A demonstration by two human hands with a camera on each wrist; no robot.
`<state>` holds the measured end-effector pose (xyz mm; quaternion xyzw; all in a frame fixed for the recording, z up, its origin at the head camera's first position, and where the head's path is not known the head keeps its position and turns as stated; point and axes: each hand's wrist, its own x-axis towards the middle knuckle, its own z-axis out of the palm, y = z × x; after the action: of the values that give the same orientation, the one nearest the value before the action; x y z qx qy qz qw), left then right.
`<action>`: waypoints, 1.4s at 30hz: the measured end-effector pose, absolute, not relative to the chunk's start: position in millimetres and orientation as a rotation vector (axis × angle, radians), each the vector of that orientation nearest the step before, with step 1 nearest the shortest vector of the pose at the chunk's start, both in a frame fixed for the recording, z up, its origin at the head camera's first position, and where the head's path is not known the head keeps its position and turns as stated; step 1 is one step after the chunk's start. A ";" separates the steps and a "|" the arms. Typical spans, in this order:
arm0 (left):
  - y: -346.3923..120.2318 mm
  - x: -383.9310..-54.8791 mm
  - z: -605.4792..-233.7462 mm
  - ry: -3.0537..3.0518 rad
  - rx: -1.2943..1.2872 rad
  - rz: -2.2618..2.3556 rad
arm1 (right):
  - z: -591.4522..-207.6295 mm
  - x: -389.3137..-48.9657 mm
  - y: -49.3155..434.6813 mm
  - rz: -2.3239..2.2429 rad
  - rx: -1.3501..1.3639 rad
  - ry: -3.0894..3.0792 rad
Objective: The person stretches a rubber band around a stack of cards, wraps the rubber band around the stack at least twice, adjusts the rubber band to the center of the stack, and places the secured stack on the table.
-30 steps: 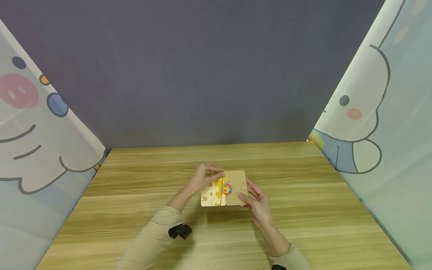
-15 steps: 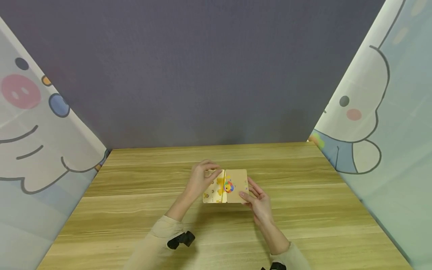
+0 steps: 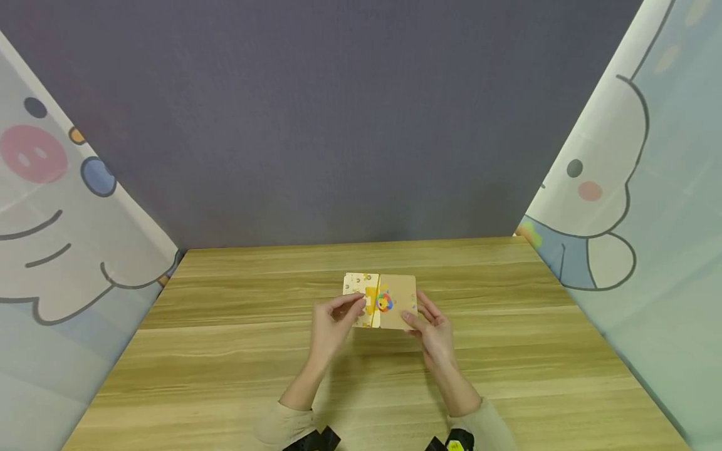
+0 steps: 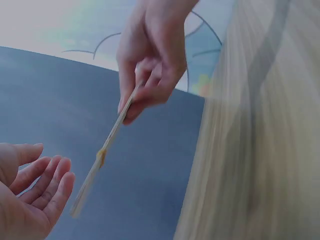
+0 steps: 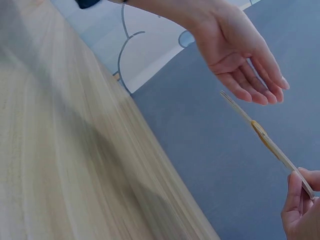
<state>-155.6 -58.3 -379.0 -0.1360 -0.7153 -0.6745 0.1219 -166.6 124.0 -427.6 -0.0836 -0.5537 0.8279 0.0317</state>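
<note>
In the head view a thin booklet is held up above the table. Its right part is plain tan with a colourful cartoon animal, and its left part is pale yellow with small printed figures. A yellow band runs round it near the middle. My right hand pinches the tan end, thumb on the face and fingers behind. My left hand hovers in front of the pale end. The left wrist view shows the left hand with loosely bent fingers, apart from the booklet, seen edge-on.
Below lies a wood-grain table. A dark grey panel stands along its back edge. Cloths with cartoon prints hang at the left and right. Dark straps sit on the wrists.
My left hand has left the booklet's top edge near the band and come down towards me. The booklet has risen slightly in view, still in my right hand.
</note>
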 end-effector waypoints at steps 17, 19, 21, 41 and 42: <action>-46.7 -169.1 -507.8 -1.856 -0.232 -2.293 | -427.1 -171.2 122.3 2.568 -0.260 -1.642; -45.0 -174.4 -521.1 -1.857 -0.168 -2.309 | -427.4 -171.5 122.3 2.576 -0.252 -1.631; -42.6 -171.9 -515.7 -1.815 -0.159 -2.337 | -427.7 -171.4 122.5 2.582 -0.248 -1.625; -22.5 -140.7 -443.9 -1.706 0.189 -2.489 | -429.7 -169.6 121.3 2.592 -0.260 -1.616; -21.3 -141.5 -446.7 -1.702 0.205 -2.489 | -430.1 -169.4 121.1 2.584 -0.258 -1.622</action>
<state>-141.5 -21.3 -446.7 0.0676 -0.5621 -0.8222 0.0597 -169.4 121.1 -430.1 -0.0842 -0.5292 0.8434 0.0399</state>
